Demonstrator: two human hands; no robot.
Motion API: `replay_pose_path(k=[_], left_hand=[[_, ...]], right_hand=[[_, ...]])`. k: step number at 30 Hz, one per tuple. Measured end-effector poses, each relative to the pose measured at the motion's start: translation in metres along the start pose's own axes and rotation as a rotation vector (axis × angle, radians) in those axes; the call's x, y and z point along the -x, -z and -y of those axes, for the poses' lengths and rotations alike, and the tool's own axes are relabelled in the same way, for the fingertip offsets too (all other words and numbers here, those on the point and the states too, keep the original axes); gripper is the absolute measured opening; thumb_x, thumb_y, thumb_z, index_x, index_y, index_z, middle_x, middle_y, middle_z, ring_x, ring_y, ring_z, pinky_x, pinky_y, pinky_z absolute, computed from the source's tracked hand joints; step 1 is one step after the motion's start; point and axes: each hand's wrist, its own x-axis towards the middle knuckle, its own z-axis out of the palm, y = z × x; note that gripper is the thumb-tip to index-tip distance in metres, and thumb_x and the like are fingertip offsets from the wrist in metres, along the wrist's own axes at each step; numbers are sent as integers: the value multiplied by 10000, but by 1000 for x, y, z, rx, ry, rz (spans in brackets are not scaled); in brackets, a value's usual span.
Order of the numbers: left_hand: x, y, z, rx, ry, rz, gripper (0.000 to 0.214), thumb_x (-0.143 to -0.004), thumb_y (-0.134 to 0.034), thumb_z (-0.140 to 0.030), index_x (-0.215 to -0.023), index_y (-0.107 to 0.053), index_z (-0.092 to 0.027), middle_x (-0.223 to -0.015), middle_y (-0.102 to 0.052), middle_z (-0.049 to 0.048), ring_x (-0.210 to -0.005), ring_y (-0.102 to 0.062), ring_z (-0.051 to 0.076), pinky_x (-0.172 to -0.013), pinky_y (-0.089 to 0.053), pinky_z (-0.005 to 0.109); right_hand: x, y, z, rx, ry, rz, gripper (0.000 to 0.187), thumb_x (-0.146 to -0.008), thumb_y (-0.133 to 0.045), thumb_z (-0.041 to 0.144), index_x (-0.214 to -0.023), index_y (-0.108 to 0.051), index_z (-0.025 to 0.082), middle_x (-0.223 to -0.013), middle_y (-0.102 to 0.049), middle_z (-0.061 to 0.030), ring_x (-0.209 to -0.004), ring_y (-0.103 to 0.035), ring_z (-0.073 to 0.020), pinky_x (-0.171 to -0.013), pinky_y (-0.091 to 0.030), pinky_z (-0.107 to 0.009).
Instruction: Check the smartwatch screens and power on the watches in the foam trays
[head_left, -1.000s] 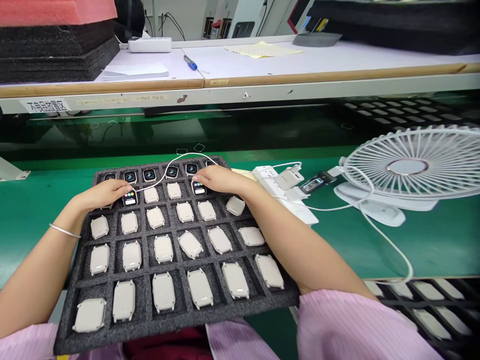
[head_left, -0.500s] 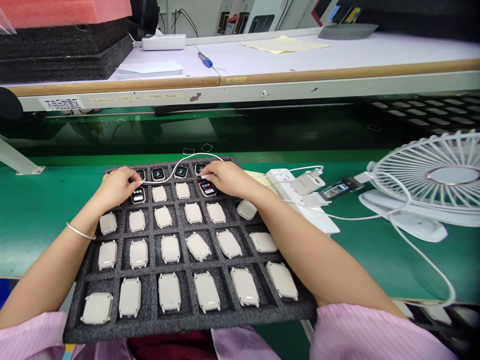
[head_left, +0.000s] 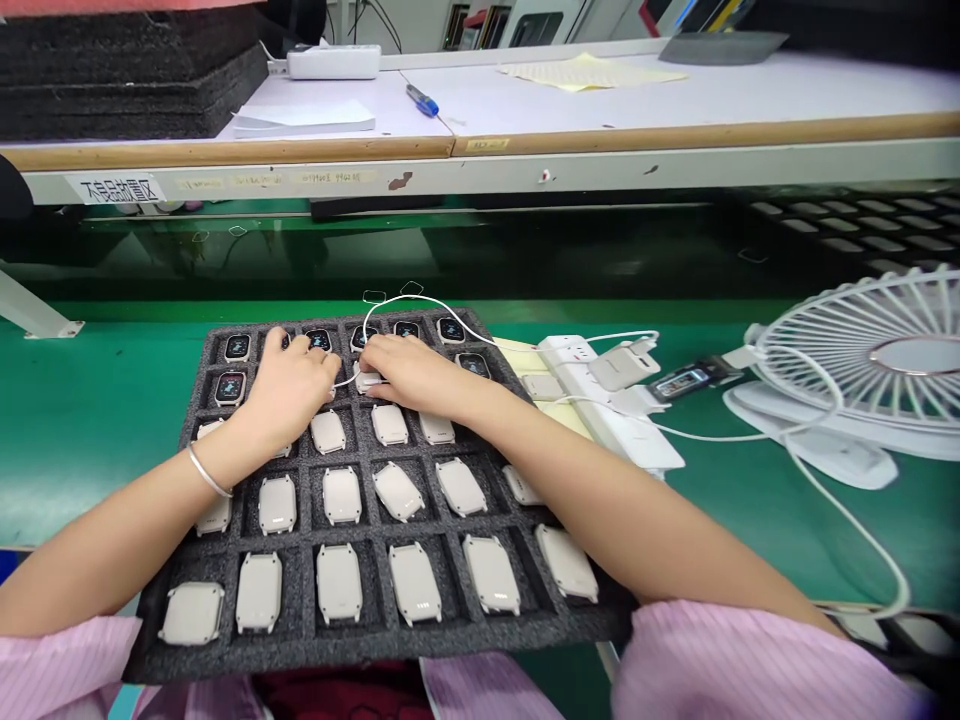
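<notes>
Both hands meet over the second row of the foam tray [head_left: 187, 640], right hand [head_left: 405, 372] pinching a white watch body [head_left: 367, 380], left hand [head_left: 294, 385] pinching the white cable [head_left: 390, 305], seemingly mid-plugging; seating it next needs careful alignment.

A white fan [head_left: 892, 370] sits at three o'clock, a power strip [head_left: 600, 400] beside it, a blue pen [head_left: 422, 100] at twelve.
</notes>
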Motion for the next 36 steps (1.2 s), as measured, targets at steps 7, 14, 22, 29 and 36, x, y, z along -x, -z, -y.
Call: replay_pose_path(k=[7, 14, 22, 29, 36], left_hand=[[-11, -8, 37, 619, 214, 76, 317, -927, -508, -395, -1041, -680, -155, -948, -750, 102, -900, -685, 284, -881, -490, 413], [-7, -26, 48, 795, 132, 182, 555, -961, -339, -613, -932, -708, -200, -919, -740, 74, -950, -646, 305, -910, -471, 409], [-8, -28, 43, 606, 106, 197, 534, -997, -241, -485, -928, -689, -203, -901, -707, 85, -999, -589, 323, -1008, -377, 506], [-9, -28, 41, 585, 81, 223, 497, -993, -242, -445, -960, -679, -212, -849, -675, 73, -956, -552, 312, -982, -348, 507], [-9, -31, 38, 581, 111, 223, 495, -997, -256, -449, -1005, -699, -229, -890, -702, 71, -974, -547, 311, -989, -334, 504]], right_hand=[[4, 5, -13, -315, -23, -29, 169, -992, -535, 203, -1134, -602, 142, -1063, -717, -106, -963, -661, -252, -850, -451, -341], [-1, -8, -23, -410, -52, -72, 334, -1045, -417, 290, -1002, -714, 142, -1051, -735, -113, -997, -665, -255, -902, -467, -349], [-2, -18, -23, -348, -11, -121, 309, -1050, -429, 233, -1117, -719, 149, -1099, -721, -120, -1050, -653, -257, -959, -467, -368], [-2, -16, -23, -289, -79, -94, 346, -1070, -391, 248, -977, -711, 154, -1005, -717, -121, -968, -666, -259, -910, -477, -352], [-2, -18, -22, -260, -54, -94, 312, -1058, -399, 220, -991, -693, 137, -996, -700, -127, -958, -650, -256, -903, -475, -348]])
